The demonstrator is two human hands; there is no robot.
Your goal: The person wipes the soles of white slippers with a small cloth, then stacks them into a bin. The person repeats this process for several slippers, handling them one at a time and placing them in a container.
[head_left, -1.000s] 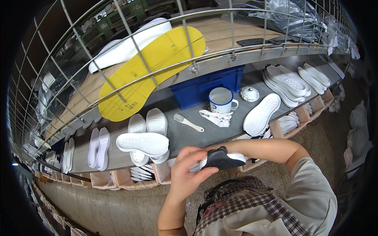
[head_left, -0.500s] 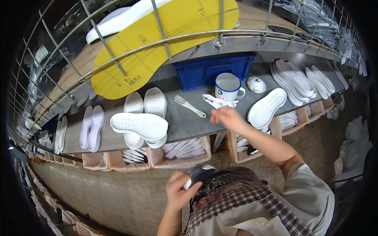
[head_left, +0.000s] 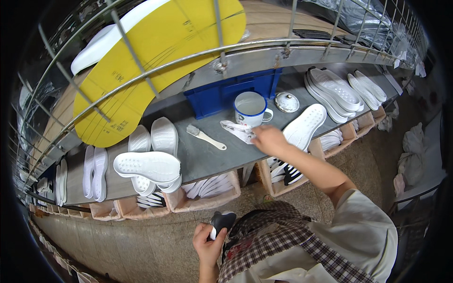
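My left hand [head_left: 206,241] grips a small black and white sole piece [head_left: 222,222] low in front of my apron, fingers wrapped round its edge. On the grey bench my right hand [head_left: 270,140] pinches the near end of a crumpled white cloth [head_left: 238,131]. Just behind the cloth stands a white mug [head_left: 250,115] with a blue rim. A pale-handled brush [head_left: 206,137] lies to the left of the cloth. To the right of my hand rests a white shoe sole [head_left: 306,124] with small holes.
A blue crate [head_left: 198,101] stands behind the mug, beside a round lid [head_left: 286,102]. More white soles [head_left: 146,166] lie along the bench [head_left: 207,162]. A wire rack with a yellow template [head_left: 160,56] overhangs it. Lined bins [head_left: 205,205] hold soles below.
My right hand has reached from the bench's near side to the cloth and taken hold of it. The left hand still holds the sole piece, now turned more upright. The whole view has shifted.
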